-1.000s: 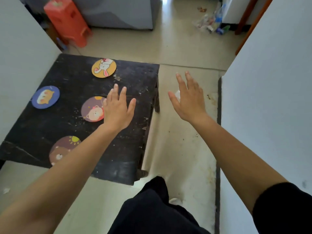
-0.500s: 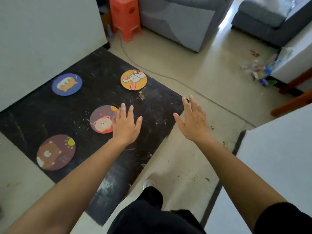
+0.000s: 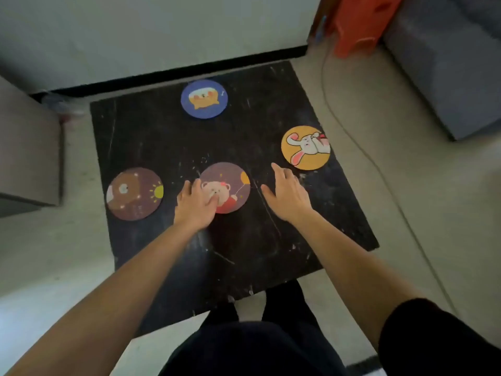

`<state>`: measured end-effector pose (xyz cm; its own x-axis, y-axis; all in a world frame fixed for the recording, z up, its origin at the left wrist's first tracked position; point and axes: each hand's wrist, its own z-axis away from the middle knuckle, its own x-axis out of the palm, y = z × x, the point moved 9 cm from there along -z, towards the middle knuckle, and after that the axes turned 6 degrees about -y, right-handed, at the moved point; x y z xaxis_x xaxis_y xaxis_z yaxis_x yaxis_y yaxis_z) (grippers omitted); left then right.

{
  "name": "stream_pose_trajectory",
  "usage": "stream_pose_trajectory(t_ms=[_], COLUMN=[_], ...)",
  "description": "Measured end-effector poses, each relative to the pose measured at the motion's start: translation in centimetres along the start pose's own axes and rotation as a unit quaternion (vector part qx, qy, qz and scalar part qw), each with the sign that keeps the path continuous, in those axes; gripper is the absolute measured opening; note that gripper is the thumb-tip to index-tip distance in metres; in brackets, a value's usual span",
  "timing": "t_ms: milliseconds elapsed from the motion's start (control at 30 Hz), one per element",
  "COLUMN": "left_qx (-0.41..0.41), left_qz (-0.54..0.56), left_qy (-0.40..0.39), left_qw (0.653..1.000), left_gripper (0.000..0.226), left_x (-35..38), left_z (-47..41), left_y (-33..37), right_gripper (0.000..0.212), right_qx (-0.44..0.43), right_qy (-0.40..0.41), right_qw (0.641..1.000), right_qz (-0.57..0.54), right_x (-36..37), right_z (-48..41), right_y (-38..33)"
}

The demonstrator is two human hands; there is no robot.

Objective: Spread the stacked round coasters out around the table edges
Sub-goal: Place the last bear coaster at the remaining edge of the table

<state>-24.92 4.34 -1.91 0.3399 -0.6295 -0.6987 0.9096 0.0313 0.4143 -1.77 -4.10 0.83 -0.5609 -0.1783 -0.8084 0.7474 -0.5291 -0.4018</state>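
Note:
A low black table [image 3: 244, 253] carries several round coasters. A blue coaster [image 3: 204, 99] lies at the far edge, a yellow rabbit coaster [image 3: 305, 147] at the right edge, a brown bear coaster [image 3: 134, 193] at the left edge. A mauve bear coaster [image 3: 230, 185] lies near the middle, with a sliver of another coaster showing at its right rim. My left hand [image 3: 195, 203] rests flat with fingertips on the mauve coaster's left side. Just right of that coaster my right hand [image 3: 287, 195] hovers open over bare tabletop.
A white wall with a dark baseboard [image 3: 189, 70] runs behind the table. An orange plastic stool [image 3: 360, 23] and a grey sofa [image 3: 447, 63] stand at the back right. A cable [image 3: 360, 147] trails on the floor right of the table. My dark trousers [image 3: 257, 343] are at the near edge.
The view has swung round to face the table squarely. My left hand has come down onto the mauve coaster, and my right hand has moved from over the floor to over the table.

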Motion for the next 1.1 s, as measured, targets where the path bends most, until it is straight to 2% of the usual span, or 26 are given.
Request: stream_pose_trajectory(t_ms=[133,200,367,500,567,633,700,867,1000,1100], left_qx=[-0.107,-0.144,-0.191,-0.216,-0.215,-0.188,-0.177,-0.153,-0.133,-0.133], left_qz=[0.09,0.154,0.242,0.285,0.274,0.265,0.285,0.299,0.312,0.324], left_qy=[-0.022,-0.02,0.038,0.076,0.093,0.11,0.115,0.093,0.073,0.052], left_qw=[0.99,0.977,0.951,0.931,0.933,0.939,0.935,0.937,0.938,0.935], left_gripper=[0.074,0.073,0.067,0.065,0.05,0.031,0.022,0.021,0.019,0.018], left_x=[2.4,3.8,5.0,4.6,4.3,4.0,4.0,5.0,6.7,8.6], left_z=[-2.8,-3.6,-4.1,-3.5,-2.8,-1.8,-0.3,3.7,6.4,8.1], left_y=[-2.2,-2.8,-3.0,-4.3,-4.8,-4.6,-4.8,-5.7,-7.0,-8.2], right_gripper=[0.069,0.067,0.058,0.036,0.027,0.028,0.032,0.031,0.036,0.031], right_qx=[0.018,0.02,-0.016,0.01,0.039,0.056,0.05,0.044,0.047,0.063], right_qy=[-0.136,-0.171,-0.174,-0.174,-0.185,-0.2,-0.182,-0.115,-0.117,-0.133], right_qw=[0.987,0.981,0.974,0.96,0.952,0.944,0.949,0.969,0.966,0.964], right_qz=[-0.079,-0.089,-0.145,-0.217,-0.241,-0.256,-0.253,-0.216,-0.224,-0.219], right_x=[4.9,6.8,8.3,8.7,8.5,8.1,7.1,5.2,5.8,7.2], right_z=[-4.7,-5.8,-7.1,-7.4,-7.3,-6.7,-5.5,-1.4,2.0,4.1], right_y=[0.1,0.2,-1.1,-0.6,0.5,1.4,1.7,2.1,2.5,3.4])
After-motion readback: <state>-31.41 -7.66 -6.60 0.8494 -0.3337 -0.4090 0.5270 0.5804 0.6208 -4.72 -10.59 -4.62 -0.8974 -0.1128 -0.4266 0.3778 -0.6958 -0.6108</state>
